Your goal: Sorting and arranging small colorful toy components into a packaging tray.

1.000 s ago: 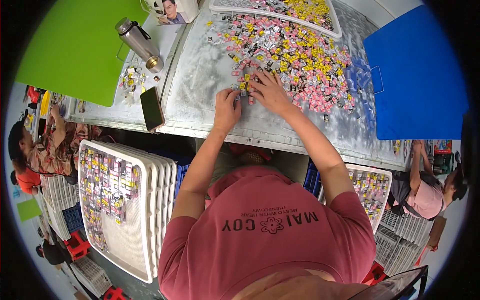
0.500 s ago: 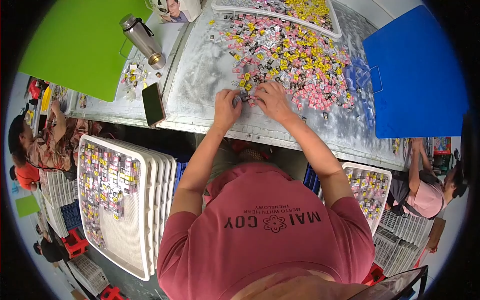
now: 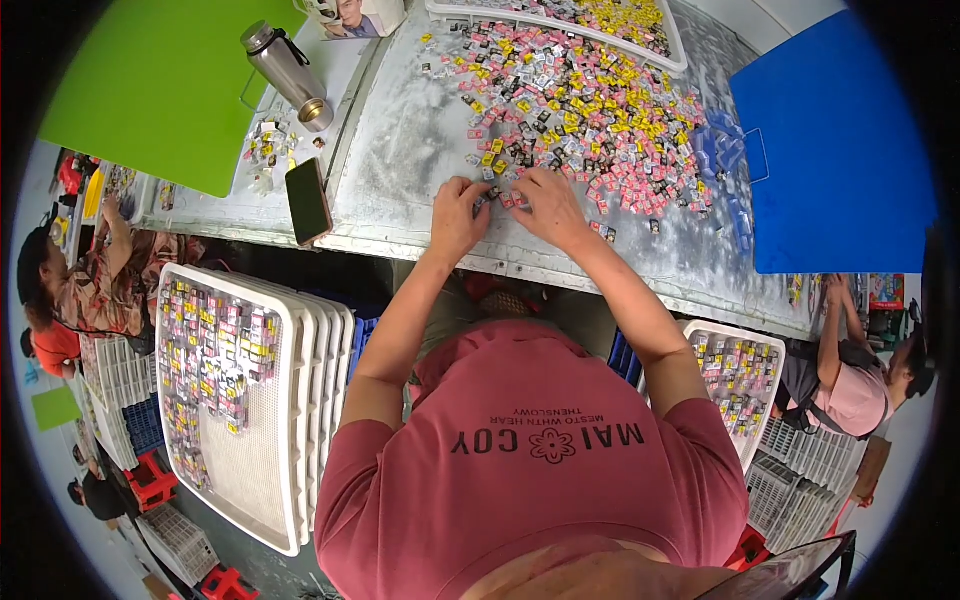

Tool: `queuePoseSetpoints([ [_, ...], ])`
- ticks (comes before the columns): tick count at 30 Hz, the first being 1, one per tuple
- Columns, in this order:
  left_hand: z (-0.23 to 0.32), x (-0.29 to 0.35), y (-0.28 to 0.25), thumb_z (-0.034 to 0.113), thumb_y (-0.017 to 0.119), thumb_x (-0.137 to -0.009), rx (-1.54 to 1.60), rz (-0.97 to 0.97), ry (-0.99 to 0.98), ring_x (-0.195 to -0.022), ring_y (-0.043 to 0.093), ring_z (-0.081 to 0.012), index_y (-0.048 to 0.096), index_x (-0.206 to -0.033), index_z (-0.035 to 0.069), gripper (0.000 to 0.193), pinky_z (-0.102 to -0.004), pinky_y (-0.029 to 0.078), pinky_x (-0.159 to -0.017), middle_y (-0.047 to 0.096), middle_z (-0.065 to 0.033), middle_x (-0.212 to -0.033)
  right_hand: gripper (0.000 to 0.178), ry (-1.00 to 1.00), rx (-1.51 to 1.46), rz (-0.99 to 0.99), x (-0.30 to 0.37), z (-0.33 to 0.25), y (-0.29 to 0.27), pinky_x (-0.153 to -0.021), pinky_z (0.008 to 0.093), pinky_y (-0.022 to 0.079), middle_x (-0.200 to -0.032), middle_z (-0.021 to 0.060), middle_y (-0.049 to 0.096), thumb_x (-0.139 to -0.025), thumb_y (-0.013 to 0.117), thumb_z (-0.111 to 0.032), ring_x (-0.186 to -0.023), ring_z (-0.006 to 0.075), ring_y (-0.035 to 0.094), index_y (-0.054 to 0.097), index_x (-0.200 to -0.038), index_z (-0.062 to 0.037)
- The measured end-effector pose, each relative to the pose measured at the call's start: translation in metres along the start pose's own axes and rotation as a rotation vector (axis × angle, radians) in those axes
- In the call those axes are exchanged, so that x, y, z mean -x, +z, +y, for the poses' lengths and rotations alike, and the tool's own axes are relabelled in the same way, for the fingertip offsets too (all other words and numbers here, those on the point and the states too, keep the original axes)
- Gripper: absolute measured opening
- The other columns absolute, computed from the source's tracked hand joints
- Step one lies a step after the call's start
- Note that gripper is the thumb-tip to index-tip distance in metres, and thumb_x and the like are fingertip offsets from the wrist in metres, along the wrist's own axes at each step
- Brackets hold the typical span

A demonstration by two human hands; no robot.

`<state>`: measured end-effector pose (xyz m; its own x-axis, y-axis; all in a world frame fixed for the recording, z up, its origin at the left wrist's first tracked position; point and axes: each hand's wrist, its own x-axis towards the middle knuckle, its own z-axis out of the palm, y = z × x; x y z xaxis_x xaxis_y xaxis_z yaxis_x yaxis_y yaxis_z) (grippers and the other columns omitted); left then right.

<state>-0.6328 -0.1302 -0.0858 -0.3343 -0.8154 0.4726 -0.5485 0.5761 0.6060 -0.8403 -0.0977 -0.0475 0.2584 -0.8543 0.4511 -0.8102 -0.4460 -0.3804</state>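
At the front of the metal table (image 3: 400, 180), my left hand (image 3: 459, 215) is closed, with fingers and thumb bent round a small dark piece (image 3: 483, 206) that shows only in part. Close beside it on the right, my right hand (image 3: 548, 207) pinches a small pink block (image 3: 517, 197) at its fingertips. Several little blocks lie in the gap between both hands, and a yellow block (image 3: 488, 159) lies just beyond them. Farther off spreads a large heap of small pink, yellow, black and white blocks (image 3: 590, 120).
A white tray (image 3: 560, 30) of blocks stands at the back. Left are a phone (image 3: 308, 202), a steel flask (image 3: 285, 75) and a green panel (image 3: 150, 90); right, a blue panel (image 3: 830, 150). Stacked white trays (image 3: 290, 400) stand beside me. People work at both sides.
Both hands stay at nearly the same spot, with small finger movements. The little blocks between the fingertips have shifted slightly, and the right fingers are bent a little differently.
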Motion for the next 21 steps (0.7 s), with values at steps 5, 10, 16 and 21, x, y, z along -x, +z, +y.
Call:
queuePoseSetpoints([
  [5,0.0,0.008,-0.004,0.007,0.076,-0.077,0.068,-0.088,-0.018,-0.1,0.061,-0.035,0.071,-0.112,0.006,0.035,-0.0434,0.05,-0.087,0.063,-0.0143,-0.104,0.036,0.012,-0.058,-0.076,0.0,-0.001,0.009,-0.09,0.0445,0.049,-0.106,0.0092,0.064,-0.073,0.082,-0.014,-0.105,0.031,0.062,0.071,-0.106,-0.0059],
  [10,-0.002,0.002,-0.005,0.007,0.078,-0.077,0.129,-0.105,-0.055,-0.102,0.062,-0.0344,0.071,-0.115,0.005,0.039,-0.0411,0.052,-0.088,0.064,-0.0143,-0.108,0.032,0.082,-0.074,-0.167,0.002,0.007,0.01,-0.091,0.0448,0.049,-0.104,0.0096,0.064,-0.077,0.08,-0.013,-0.103,0.0307,0.062,0.071,-0.107,-0.0073],
  [16,-0.006,-0.006,0.003,0.008,0.08,-0.076,0.112,-0.109,-0.014,-0.102,0.062,-0.0333,0.072,-0.117,0.004,0.041,-0.0399,0.053,-0.087,0.065,-0.0139,-0.109,0.033,0.079,0.078,-0.052,0.007,0.015,0.005,-0.091,0.0443,0.046,-0.104,0.0087,0.065,-0.079,0.078,-0.014,-0.1,0.031,0.062,0.072,-0.11,-0.0085],
  [21,-0.005,-0.005,0.009,0.009,0.081,-0.076,0.087,-0.082,0.022,-0.102,0.061,-0.0334,0.072,-0.112,0.003,0.038,-0.0401,0.053,-0.086,0.065,-0.0136,-0.109,0.037,0.045,0.066,-0.034,-0.006,0.009,0.002,-0.093,0.0447,0.045,-0.109,0.0067,0.065,-0.08,0.075,-0.013,-0.105,0.0292,0.06,0.071,-0.116,-0.0074],
])
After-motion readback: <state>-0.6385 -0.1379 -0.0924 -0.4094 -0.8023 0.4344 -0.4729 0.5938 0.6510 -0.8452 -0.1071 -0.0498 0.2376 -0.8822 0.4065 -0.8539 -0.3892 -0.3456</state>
